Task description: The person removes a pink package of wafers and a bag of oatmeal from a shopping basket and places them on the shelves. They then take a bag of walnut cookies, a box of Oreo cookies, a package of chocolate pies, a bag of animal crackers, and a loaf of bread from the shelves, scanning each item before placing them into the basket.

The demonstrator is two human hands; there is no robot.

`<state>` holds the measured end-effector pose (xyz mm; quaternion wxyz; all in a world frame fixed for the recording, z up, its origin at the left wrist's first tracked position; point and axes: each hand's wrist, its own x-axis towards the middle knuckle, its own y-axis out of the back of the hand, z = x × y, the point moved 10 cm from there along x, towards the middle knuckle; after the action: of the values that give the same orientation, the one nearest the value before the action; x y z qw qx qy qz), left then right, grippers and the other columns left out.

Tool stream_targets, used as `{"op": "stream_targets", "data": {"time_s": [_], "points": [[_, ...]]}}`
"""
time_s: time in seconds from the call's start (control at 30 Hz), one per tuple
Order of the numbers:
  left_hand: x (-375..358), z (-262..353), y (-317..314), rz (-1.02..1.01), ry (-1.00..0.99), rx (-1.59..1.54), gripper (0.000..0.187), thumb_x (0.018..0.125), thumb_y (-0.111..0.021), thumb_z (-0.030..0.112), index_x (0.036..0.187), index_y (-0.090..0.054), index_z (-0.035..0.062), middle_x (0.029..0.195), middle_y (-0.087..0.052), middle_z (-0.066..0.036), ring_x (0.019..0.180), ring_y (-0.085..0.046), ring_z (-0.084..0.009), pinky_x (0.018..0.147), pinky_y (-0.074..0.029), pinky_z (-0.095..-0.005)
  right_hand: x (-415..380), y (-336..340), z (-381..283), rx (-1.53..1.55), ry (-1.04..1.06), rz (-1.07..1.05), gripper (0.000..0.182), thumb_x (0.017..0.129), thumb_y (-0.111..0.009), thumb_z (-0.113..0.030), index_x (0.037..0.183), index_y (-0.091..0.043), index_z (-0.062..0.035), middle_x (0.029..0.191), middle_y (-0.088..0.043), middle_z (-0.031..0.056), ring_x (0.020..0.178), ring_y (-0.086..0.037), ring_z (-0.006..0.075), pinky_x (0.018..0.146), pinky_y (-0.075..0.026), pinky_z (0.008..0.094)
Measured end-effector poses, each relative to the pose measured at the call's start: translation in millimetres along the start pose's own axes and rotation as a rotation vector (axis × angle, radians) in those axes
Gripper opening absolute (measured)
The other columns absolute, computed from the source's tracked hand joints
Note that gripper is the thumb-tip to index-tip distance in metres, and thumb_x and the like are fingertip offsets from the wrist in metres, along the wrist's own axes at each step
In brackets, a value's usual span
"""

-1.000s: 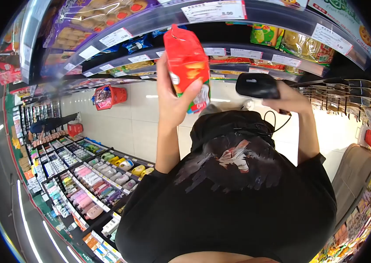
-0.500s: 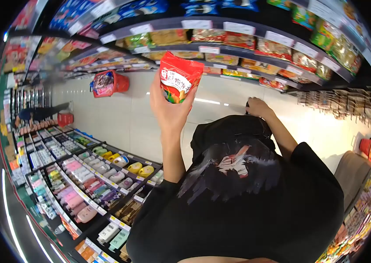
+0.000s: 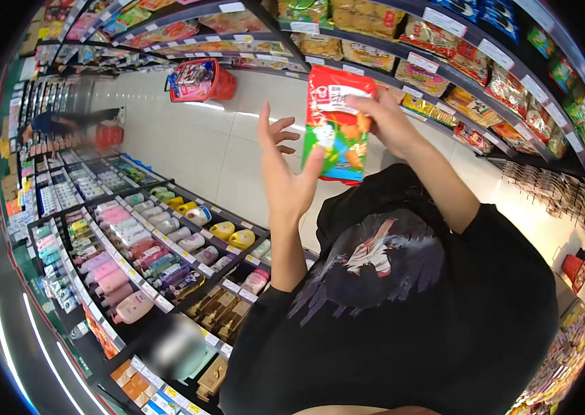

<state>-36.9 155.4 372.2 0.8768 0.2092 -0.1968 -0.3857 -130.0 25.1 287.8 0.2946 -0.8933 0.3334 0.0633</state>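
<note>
A red snack bag [image 3: 337,131] with a green lower part and a white label stands upright in front of my chest. My right hand [image 3: 389,121] grips its upper right side, thumb across the label. On the other side of the bag is my left hand [image 3: 289,173], its fingers spread and pointing away. The left thumb tip overlaps the bag's lower left edge; whether it presses on the bag is hard to tell.
Shelves of packaged snacks [image 3: 438,48] curve across the top. A red basket [image 3: 223,83] full of packets is on the floor [image 3: 189,138]. Bottles [image 3: 113,277] fill the left shelves. A person [image 3: 64,122] is beside another red basket [image 3: 108,135] at far left.
My right hand has come up from my side and taken hold of the bag. My left hand has opened off it. The bag has moved right and shows more of its front; the view has shifted.
</note>
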Motion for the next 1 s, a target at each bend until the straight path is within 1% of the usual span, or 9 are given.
{"op": "stream_targets", "data": {"time_s": [0.07,0.1,0.23,0.27,0.33,0.43,0.53,0.83,1.0], "points": [[-2.6,-33.5,13.7,0.0,0.146,-0.36,0.075,0.075,-0.065,0.033,0.134,-0.029,0.004,0.111,-0.05,-0.016,0.092,-0.051,-0.0204,0.078,-0.041,-0.0316,10.3,-6.4,3.1,-0.057,0.0,-0.036,0.041,0.082,-0.06,-0.033,0.107,-0.053,-0.0013,0.094,-0.061,0.0046,0.08,-0.058,0.0085,0.069,-0.047,0.0228],[-2.2,-40.5,15.2,-0.045,0.16,-0.355,0.072,0.08,-0.056,0.043,0.135,-0.028,0.0054,0.111,-0.05,-0.015,0.09,-0.051,-0.0177,0.077,-0.04,-0.0302,13.3,-11.0,-2.2,-0.104,0.021,-0.037,0.04,0.082,-0.06,-0.033,0.106,-0.053,-0.0013,0.093,-0.061,0.0043,0.08,-0.058,0.0082,0.068,-0.046,0.0223],[-4.8,-72.2,-6.5,-0.152,0.383,-0.878,0.077,0.08,-0.053,0.052,0.135,-0.027,0.005,0.119,-0.046,-0.016,0.105,-0.05,-0.02,0.087,-0.042,-0.0325,38.7,-43.7,-4.8,-0.188,0.121,-0.065,0.038,0.085,-0.057,-0.033,0.106,-0.053,-0.0011,0.092,-0.061,0.0032,0.078,-0.057,0.0061,0.066,-0.044,0.0203],[-3.7,-82.7,-11.8,-0.147,0.395,-0.991,0.072,0.081,-0.058,0.043,0.132,-0.03,0.0009,0.121,-0.046,-0.016,0.111,-0.048,-0.0209,0.091,-0.041,-0.0337,47.9,-51.9,-4.1,-0.194,0.164,-0.097,0.038,0.085,-0.056,-0.032,0.107,-0.052,-0.001,0.092,-0.061,0.003,0.079,-0.056,0.0055,0.066,-0.044,0.0198],[11.0,-93.7,-8.4,-0.157,0.418,-0.927,0.062,0.081,-0.062,0.026,0.128,-0.034,-0.0031,0.116,-0.051,-0.014,0.106,-0.051,-0.0189,0.089,-0.043,-0.033,75.4,-56.0,8.3,-0.286,0.132,-0.111,0.037,0.087,-0.056,-0.032,0.107,-0.053,-0.002,0.09,-0.06,0.0019,0.08,-0.055,0.0051,0.069,-0.043,0.02],[39.2,-101.3,8.3,-0.164,0.452,-0.931,0.052,0.08,-0.062,0.011,0.124,-0.039,-0.0043,0.109,-0.056,-0.012,0.099,-0.055,-0.0171,0.086,-0.045,-0.0311,101.5,-74.1,-22.1,-0.123,0.185,-0.045,0.026,0.088,-0.056,-0.028,0.1,-0.058,-0.0047,0.082,-0.058,-0.0011,0.074,-0.052,0.0054,0.063,-0.043,0.0215],[73.7,-108.8,33.4,-0.152,0.339,-0.92,0.052,0.08,-0.062,0.008,0.124,-0.037,-0.0043,0.106,-0.057,-0.012,0.095,-0.057,-0.0166,0.083,-0.046,-0.0299,138.0,-83.7,-55.8,-0.363,0.426,-0.201,0.023,0.088,-0.056,-0.025,0.094,-0.06,-0.0032,0.081,-0.059,-0.0004,0.072,-0.052,0.0055,0.06,-0.042,0.0216],[152.7,-151.0,130.4,-0.184,0.265,-0.752,0.054,0.079,-0.062,0.004,0.124,-0.035,-0.0039,0.105,-0.058,-0.015,0.095,-0.058,-0.0181,0.082,-0.047,-0.0301,232.5,-184.9,-81.0,-0.486,0.467,-0.3,0.014,0.083,-0.062,-0.014,0.079,-0.06,-0.0001,0.08,-0.06,0.0001,0.074,-0.052,0.0042,0.068,-0.042,0.0207],[180.7,-198.3,164.6,-0.144,0.317,-0.834,0.052,0.079,-0.063,0.005,0.123,-0.037,-0.003,0.105,-0.058,-0.014,0.094,-0.058,-0.017,0.082,-0.047,-0.03,285.8,-237.0,-64.8,-0.502,0.433,-0.348,0.013,0.083,-0.062,-0.014,0.083,-0.06,-0.0005,0.083,-0.06,0.0013,0.079,-0.053,0.0061,0.073,-0.043,0.0227]]}}
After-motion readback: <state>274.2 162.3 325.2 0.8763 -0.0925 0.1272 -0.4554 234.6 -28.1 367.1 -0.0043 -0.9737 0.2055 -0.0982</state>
